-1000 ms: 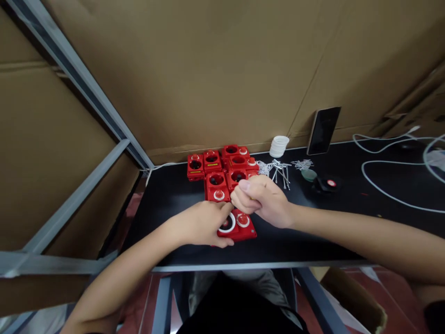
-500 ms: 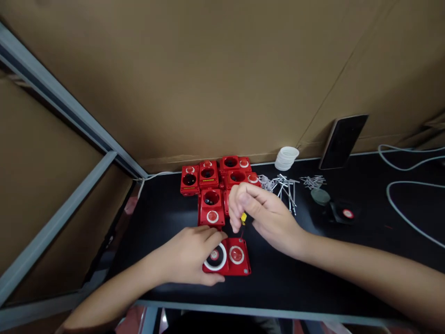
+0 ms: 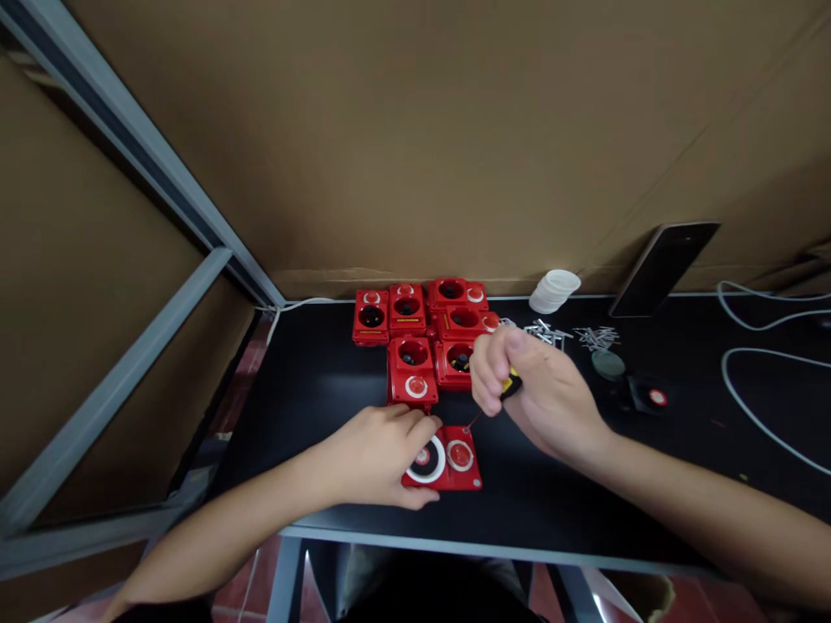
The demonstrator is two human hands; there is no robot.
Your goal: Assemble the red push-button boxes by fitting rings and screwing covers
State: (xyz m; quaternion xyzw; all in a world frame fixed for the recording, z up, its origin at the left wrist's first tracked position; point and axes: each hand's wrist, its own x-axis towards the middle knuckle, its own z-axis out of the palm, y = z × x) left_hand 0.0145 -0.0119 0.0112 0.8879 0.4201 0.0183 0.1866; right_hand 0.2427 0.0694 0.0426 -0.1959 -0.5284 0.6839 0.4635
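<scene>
One red box (image 3: pixel 447 476) lies on the desk (image 3: pixel 308 372); left hand (image 3: pixel 373 454), fingers pinching its left end. Right hand (image 3: pixel 551 402), fingers wrapped around a screwdriver (image 3: pixel 512 382), tip at the box's far right corner. Beyond the box: stacked red boxes (image 3: pixel 401 375), then white rings (image 3: pixel 554 292) rightward.

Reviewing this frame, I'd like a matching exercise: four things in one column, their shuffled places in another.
1. Screwdriver
2. White rings
3. Phone
4. Left hand

A. Leaning on the cardboard wall
B. Stacked near the back edge of the table
C. Gripping the nearest red unit
D. Held in the right hand

Pairs: 1-D, 2-B, 3-A, 4-C
</scene>
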